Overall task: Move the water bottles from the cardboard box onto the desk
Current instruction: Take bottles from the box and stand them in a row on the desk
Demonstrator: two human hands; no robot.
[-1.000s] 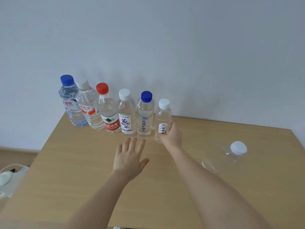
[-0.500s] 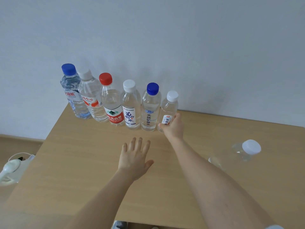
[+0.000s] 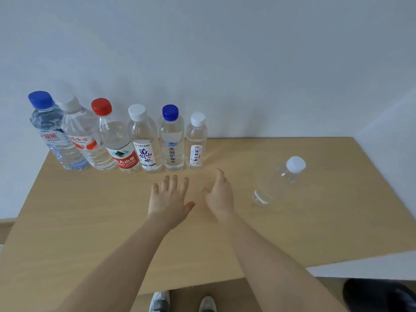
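Both left hand (image 3: 169, 200) and right hand (image 3: 219, 195) empty above light wooden tabletop (image 3: 90, 221), fingers (image 3: 174, 182) spread wide; probably light, smooth, easily dented, unlabelled clear plastic bottle with white cap (image 3: 278, 182), best gripped around middle.

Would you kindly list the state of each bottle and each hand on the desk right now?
Blue-capped bottle at far left: upright, capped.
White-capped bottle beside it: upright, capped.
Red-capped bottle: upright, capped.
Tall white-capped bottle: upright, capped.
Second blue-capped bottle: upright, capped.
Small white-capped bottle: upright, capped, released.
Unlabelled bottle: capped, standing apart on the right.
Left hand: open, empty.
Right hand: open, empty.
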